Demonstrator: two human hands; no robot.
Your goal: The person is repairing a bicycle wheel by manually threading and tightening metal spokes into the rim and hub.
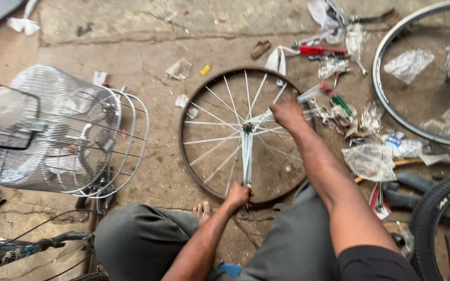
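wheel rim flat on ground; left hand grip clamps rim, right hand grip clamps spokes.

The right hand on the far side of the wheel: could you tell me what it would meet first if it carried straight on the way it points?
The right hand points up and left. Its way likely meets the wheel rim, though depth is unclear.

The only camera sits on my head and looks steeply down past my knees at the concrete floor in front of me. It is close: my forearms fill the lower frame, and the spoked wheel rim lies at centre.
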